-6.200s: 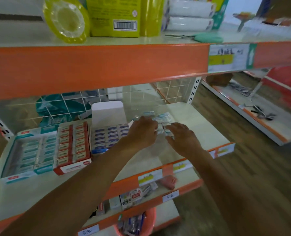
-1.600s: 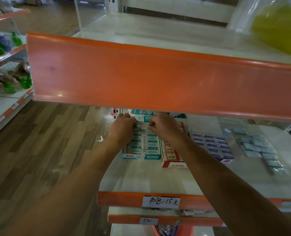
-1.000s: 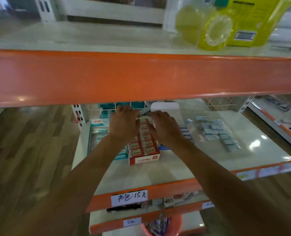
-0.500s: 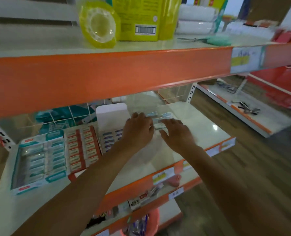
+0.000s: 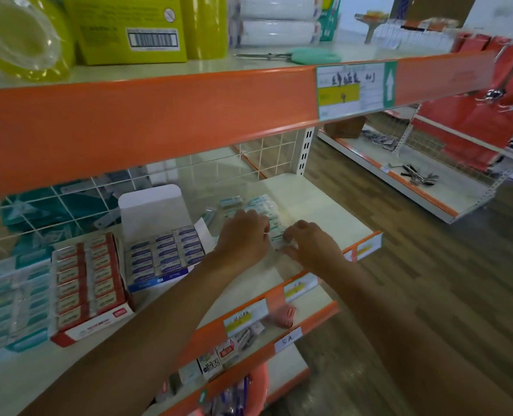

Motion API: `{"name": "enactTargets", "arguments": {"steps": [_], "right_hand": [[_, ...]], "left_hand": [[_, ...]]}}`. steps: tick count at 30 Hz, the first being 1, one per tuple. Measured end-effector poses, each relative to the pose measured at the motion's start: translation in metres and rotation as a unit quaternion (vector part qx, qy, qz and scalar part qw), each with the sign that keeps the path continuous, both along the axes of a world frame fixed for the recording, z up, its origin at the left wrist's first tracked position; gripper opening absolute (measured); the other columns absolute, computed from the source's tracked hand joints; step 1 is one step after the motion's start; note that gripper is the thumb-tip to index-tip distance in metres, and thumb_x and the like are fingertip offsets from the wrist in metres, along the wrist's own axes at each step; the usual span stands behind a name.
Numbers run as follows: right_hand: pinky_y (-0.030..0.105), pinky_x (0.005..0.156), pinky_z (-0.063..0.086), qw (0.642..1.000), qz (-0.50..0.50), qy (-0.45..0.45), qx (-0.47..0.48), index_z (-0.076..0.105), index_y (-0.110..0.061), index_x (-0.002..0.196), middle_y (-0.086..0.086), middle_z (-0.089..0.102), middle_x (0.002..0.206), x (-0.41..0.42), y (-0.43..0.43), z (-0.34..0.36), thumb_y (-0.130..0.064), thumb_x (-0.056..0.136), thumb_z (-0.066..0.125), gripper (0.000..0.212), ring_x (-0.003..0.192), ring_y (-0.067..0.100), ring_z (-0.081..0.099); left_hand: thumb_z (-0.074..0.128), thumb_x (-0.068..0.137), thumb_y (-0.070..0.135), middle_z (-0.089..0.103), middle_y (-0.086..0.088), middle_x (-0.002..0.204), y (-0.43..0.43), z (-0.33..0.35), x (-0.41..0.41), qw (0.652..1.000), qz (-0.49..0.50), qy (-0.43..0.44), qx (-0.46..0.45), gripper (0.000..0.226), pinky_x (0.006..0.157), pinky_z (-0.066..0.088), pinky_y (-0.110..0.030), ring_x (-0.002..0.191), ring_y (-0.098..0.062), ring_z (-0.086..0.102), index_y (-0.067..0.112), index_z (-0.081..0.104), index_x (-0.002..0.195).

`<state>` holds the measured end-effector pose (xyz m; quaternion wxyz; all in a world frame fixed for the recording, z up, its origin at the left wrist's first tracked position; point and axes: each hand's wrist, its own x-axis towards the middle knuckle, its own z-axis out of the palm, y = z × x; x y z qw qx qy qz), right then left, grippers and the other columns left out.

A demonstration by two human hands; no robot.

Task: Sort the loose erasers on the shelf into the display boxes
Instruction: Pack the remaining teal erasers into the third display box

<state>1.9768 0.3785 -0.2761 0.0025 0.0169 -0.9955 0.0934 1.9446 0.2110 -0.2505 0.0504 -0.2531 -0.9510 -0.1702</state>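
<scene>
both forearms come in from the bottom edge and reach onto the cream shelf (image 5: 324,211). at the front left of this shelf three display boxes stand side by side, touching: a teal box (image 5: 9,304), a red box (image 5: 84,286) and a blue box (image 5: 165,253) with its white lid flap standing up behind. all three show rows of packed erasers. just right of the blue box the left hand (image 5: 243,238) lies palm down with bent fingers over the near end of the loose erasers (image 5: 261,204). the right hand (image 5: 312,247) is just beside it, its fingers curled down to the same pile and its thumb pointing toward the left hand. if either hand really pinches an eraser i cannot tell, because the fingertips are hidden. the other loose erasers lie on the shelf behind the hands, outside the boxes, in front of the wire grid (image 5: 264,154). above, the upper shelf (image 5: 159,121) carries a price label (image 5: 354,85), scissors (image 5: 291,55) and yellow packages (image 5: 123,25).
</scene>
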Motion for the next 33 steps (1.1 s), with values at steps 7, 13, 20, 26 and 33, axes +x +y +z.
{"name": "enactTargets", "arguments": {"steps": [7, 13, 20, 26, 33], "right_hand": [[0.029, 0.071, 0.039, 1.0, 0.02, -0.016, 0.005, 0.06, -0.015, 0.107, 0.004, 0.06, 0.103, -0.004, 0.025, 0.008, -0.036, 0.088, 0.065, 0.029, 0.098, 0.021, 0.048], [0.028, 0.071, 0.039, 0.999, 0.016, 0.008, 0.029, 0.061, -0.018, 0.117, 0.004, 0.059, 0.105, -0.003, 0.04, 0.007, -0.037, 0.09, 0.06, 0.033, 0.097, 0.02, 0.048], [0.03, 0.067, 0.042, 0.998, -0.003, 0.068, 0.0, 0.064, -0.013, 0.107, 0.005, 0.061, 0.095, -0.003, 0.039, 0.007, -0.031, 0.084, 0.061, 0.028, 0.086, 0.02, 0.049], [0.027, 0.072, 0.04, 0.995, 0.016, 0.1, -0.017, 0.062, -0.013, 0.115, 0.005, 0.061, 0.1, -0.005, 0.021, 0.015, -0.032, 0.087, 0.061, 0.033, 0.089, 0.019, 0.05], [0.027, 0.076, 0.044, 0.984, 0.015, 0.132, -0.119, 0.062, -0.015, 0.118, 0.007, 0.06, 0.1, -0.014, -0.021, 0.036, -0.025, 0.083, 0.065, 0.037, 0.098, 0.022, 0.053]], "left_hand": [[0.05, 0.091, 0.018, 0.06, -0.005, 0.118, 0.022, -0.012, -0.011, 0.999, -0.025, -0.028, -0.021, 0.029, 0.088, 0.045, -0.036, 0.111, -0.024, 0.048, 0.017, 0.066, 0.115], [0.045, 0.093, 0.013, 0.059, -0.003, 0.119, 0.036, -0.024, -0.012, 0.995, -0.023, -0.012, -0.094, 0.029, 0.087, 0.048, -0.039, 0.112, -0.025, 0.048, 0.015, 0.066, 0.114], [0.052, 0.092, 0.026, 0.057, -0.006, 0.116, 0.035, -0.022, -0.007, 0.994, -0.005, -0.021, -0.103, 0.028, 0.085, 0.049, -0.039, 0.114, -0.026, 0.048, 0.011, 0.066, 0.11], [0.055, 0.088, 0.015, 0.059, -0.012, 0.115, 0.028, -0.014, -0.001, 0.995, 0.01, -0.051, -0.082, 0.022, 0.084, 0.049, -0.039, 0.108, -0.029, 0.053, 0.012, 0.056, 0.11], [0.064, 0.081, 0.022, 0.06, -0.008, 0.115, -0.016, 0.025, 0.008, 0.999, 0.036, 0.0, 0.008, 0.035, 0.076, 0.044, -0.031, 0.106, -0.025, 0.056, 0.015, 0.053, 0.114]]}}
